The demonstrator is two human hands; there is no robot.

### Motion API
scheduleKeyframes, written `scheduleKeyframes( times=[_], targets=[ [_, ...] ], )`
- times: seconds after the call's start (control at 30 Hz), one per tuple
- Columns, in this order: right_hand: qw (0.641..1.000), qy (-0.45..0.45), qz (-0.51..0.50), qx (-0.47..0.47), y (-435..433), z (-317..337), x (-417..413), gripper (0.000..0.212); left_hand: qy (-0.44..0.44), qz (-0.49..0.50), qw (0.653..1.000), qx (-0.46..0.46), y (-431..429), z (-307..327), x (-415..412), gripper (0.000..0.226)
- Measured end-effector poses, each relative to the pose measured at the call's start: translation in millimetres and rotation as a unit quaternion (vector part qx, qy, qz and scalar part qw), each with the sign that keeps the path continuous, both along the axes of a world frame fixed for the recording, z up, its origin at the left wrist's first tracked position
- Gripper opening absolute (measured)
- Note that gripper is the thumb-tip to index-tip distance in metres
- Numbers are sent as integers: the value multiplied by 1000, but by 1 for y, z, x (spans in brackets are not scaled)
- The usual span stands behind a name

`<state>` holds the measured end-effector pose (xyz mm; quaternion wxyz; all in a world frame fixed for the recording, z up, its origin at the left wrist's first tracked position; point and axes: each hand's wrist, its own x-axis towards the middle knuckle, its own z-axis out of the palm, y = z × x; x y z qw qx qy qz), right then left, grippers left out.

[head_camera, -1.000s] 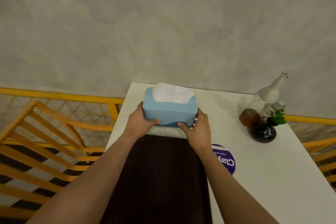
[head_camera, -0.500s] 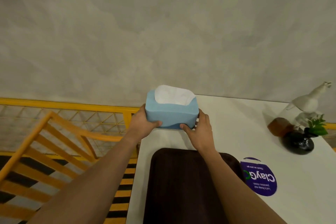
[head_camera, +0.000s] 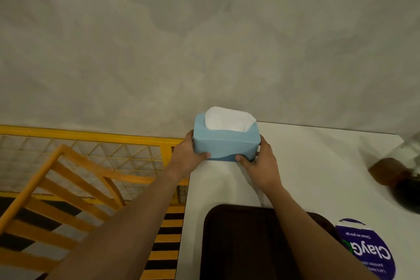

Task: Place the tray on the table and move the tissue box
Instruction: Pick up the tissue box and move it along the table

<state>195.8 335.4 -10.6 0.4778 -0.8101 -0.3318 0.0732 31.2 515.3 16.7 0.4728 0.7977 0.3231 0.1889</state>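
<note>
— Gripping the tissue box (head_camera: 225, 144), are both hands on it?

— Yes. The left hand (head_camera: 184, 158) clasps its left end, thumb across the front face, fingers hidden behind. The right hand (head_camera: 261, 167) clasps the right end the same way, thumb on the lower front edge.

— What does the box look like between them?

— Light blue, upright, with white tissue (head_camera: 227, 120) showing through the open top. It sits at the far left corner of the white table (head_camera: 318, 166). Whether its base touches the tabletop or hangs just above it, I cannot tell; a faint shadow lies below it.

— And the tray?

— A dark brown tray (head_camera: 241, 243) lies flat on the table nearer the person than the hands, apart from the box, with bare tabletop between. The right forearm crosses over its far right corner.

— Anything beyond that?

— Right of the right forearm, a round purple sticker (head_camera: 368, 254) with white lettering lies on the table just beside the tray. Far to the right of the hands, at the frame's edge, stand a brownish glass bottle (head_camera: 386, 170) and a dark rounded thing, both blurred. Left of the left arm, yellow railing (head_camera: 91, 136) with wire mesh.
</note>
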Motion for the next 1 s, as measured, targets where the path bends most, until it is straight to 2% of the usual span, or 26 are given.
scheduleKeyframes(
  times=[0.17, 0.43, 0.6, 1.0],
  targets=[
    [1000, 3, 24, -11, 15, 4, 28, 80, 2, 8, 1000, -18, 15, -4, 23, 86],
    [995, 2, 46, -83, 32, 0, 69, 82, 33, 31, 999, -2, 36, -15, 51, 72],
    [996, -2, 43, -84, 38, -4, 77, 69, 25, 39, 999, 13, 39, -18, 59, 71],
    [995, 9, 56, -79, 42, -3, 79, 65, 37, 50, 998, 27, 39, -22, 64, 60]
  ],
)
